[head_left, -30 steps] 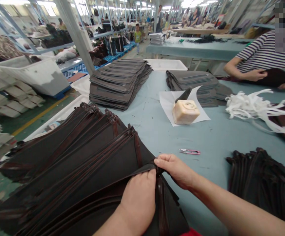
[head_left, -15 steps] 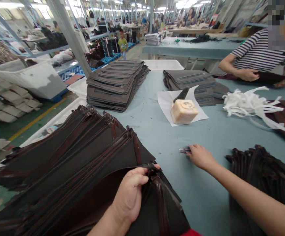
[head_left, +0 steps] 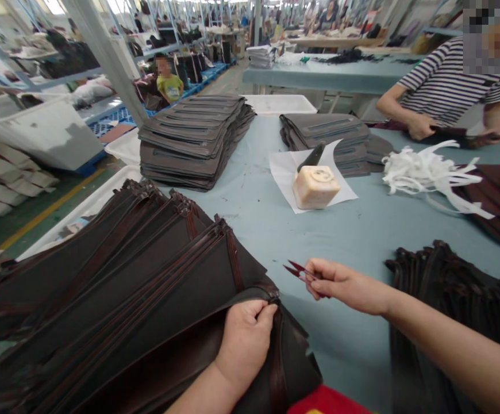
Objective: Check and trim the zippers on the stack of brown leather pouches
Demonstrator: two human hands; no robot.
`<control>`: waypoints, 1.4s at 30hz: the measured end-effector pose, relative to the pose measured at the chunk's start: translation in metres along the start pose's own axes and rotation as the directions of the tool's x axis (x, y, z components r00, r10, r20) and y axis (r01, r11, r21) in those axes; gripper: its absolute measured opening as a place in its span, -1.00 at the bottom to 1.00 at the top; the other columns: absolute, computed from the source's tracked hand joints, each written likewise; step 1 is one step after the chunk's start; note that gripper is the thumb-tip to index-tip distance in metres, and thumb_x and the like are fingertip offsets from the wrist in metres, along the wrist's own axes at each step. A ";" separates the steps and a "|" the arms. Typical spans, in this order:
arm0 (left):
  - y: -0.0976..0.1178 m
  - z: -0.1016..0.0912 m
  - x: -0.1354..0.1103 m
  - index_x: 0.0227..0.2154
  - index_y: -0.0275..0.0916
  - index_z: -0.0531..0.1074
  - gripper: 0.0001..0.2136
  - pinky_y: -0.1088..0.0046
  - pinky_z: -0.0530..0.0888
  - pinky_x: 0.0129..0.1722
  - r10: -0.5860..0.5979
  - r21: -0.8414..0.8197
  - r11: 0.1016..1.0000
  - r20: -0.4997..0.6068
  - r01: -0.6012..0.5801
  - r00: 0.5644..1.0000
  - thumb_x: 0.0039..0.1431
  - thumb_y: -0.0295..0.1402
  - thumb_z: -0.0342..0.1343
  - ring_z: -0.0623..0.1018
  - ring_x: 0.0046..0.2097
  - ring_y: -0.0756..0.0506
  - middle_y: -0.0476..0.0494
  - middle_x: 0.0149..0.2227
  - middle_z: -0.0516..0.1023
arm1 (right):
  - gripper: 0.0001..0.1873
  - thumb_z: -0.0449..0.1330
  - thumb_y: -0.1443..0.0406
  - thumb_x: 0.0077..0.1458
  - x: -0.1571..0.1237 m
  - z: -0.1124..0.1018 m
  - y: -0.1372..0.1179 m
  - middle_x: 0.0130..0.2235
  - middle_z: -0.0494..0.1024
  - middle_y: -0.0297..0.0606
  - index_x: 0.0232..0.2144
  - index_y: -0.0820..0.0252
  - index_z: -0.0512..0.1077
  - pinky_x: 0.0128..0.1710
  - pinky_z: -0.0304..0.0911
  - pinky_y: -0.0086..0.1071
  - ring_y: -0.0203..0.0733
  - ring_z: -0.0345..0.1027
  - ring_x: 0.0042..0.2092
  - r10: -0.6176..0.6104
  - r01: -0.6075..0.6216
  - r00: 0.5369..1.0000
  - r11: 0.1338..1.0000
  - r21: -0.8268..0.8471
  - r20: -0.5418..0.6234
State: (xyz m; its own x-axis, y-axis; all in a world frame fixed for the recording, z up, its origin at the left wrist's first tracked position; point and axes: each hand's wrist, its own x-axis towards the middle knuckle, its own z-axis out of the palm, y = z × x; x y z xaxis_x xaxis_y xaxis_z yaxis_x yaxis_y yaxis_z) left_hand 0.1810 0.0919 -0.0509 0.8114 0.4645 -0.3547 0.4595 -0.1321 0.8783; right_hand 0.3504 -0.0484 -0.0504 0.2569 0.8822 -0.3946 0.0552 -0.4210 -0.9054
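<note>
My left hand [head_left: 247, 339] pinches the top edge of a dark fabric panel [head_left: 295, 351] with a reddish-brown stitched strip. This panel lies at the near end of a fanned stack of similar dark panels [head_left: 146, 276]. In my right hand [head_left: 331, 279] is a pair of thread snips [head_left: 295, 270], its two pointed blades apart and directed left toward the panel's edge. The snips are above the blue-green tabletop [head_left: 258, 213], a short way from my left hand and not touching the panel.
A cream block [head_left: 316, 188] sits on white paper [head_left: 278, 167] mid-table. Dark flat pieces [head_left: 193, 141] are piled behind, with white strips [head_left: 418, 172] at right. More dark panels [head_left: 452, 293] stand near my right forearm. A co-worker in stripes [head_left: 443, 75] handles dark material across the table.
My right hand has raised the snips from the tabletop and brought them left, nearer my left hand. My left hand has turned slightly, still pinching the panel edge. The view has shifted a little.
</note>
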 end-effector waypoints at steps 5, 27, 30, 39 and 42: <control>-0.006 0.003 0.000 -0.66 -0.28 0.35 -0.75 0.57 0.22 -0.46 0.045 0.071 0.996 0.037 -0.048 0.998 0.05 -0.33 -0.07 0.30 -0.48 0.02 0.03 -0.59 0.32 | -0.77 0.02 0.15 0.03 -0.004 0.019 -0.021 -0.56 0.11 -0.45 -0.48 0.20 0.17 -0.54 -0.07 -0.50 -0.39 -0.06 -0.52 -0.028 0.029 0.999 0.998 -0.049 0.034; -0.004 0.006 0.000 -0.67 -0.30 0.32 -0.73 0.57 0.20 -0.46 0.019 0.127 0.992 0.058 -0.027 0.998 0.06 -0.32 -0.09 0.29 -0.48 0.02 0.03 -0.60 0.27 | -0.71 -0.01 0.25 0.02 0.001 0.016 -0.012 -0.64 0.03 -0.47 -0.68 0.21 0.13 -0.60 -0.11 -0.51 -0.42 -0.11 -0.56 0.065 -0.042 0.993 0.972 -0.232 0.095; -0.002 0.006 0.000 -0.66 -0.30 0.33 -0.74 0.58 0.21 -0.45 0.032 0.118 0.992 0.056 -0.039 0.998 0.06 -0.34 -0.09 0.30 -0.48 0.02 0.03 -0.59 0.28 | -0.72 -0.01 0.25 0.01 0.001 0.015 -0.011 -0.65 0.02 -0.47 -0.68 0.21 0.14 -0.59 -0.13 -0.50 -0.42 -0.12 -0.57 0.080 -0.053 0.991 0.969 -0.243 0.102; -0.007 0.015 -0.001 -0.73 -0.28 0.23 -0.73 0.55 0.16 -0.50 0.021 0.134 0.990 0.126 -0.038 0.992 0.03 -0.38 -0.09 0.22 -0.52 0.04 0.05 -0.65 0.18 | -0.65 0.02 0.07 0.00 0.028 0.039 -0.028 -0.67 0.01 -0.51 -0.62 0.18 0.12 -0.64 -0.18 -0.50 -0.43 -0.15 -0.62 0.024 0.132 0.937 0.899 0.417 -0.349; -0.002 0.006 0.000 -0.70 -0.28 0.27 -0.73 0.55 0.21 -0.45 0.029 0.100 0.994 0.096 -0.038 0.995 0.04 -0.33 -0.06 0.25 -0.49 0.02 0.04 -0.63 0.23 | -0.68 0.03 0.06 0.00 0.044 0.034 -0.028 -0.68 0.05 -0.52 -0.55 0.17 0.16 -0.65 -0.17 -0.50 -0.43 -0.11 -0.64 0.044 0.226 0.880 0.837 0.498 -0.473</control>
State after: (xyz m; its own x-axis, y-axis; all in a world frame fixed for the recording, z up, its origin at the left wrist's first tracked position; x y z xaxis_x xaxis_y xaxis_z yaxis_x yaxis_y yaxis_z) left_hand 0.1829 0.0866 -0.0544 0.8552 0.3742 -0.3586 0.4619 -0.2363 0.8549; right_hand 0.3271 0.0096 -0.0481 0.6847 0.6583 -0.3127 -0.3760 -0.0485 -0.9254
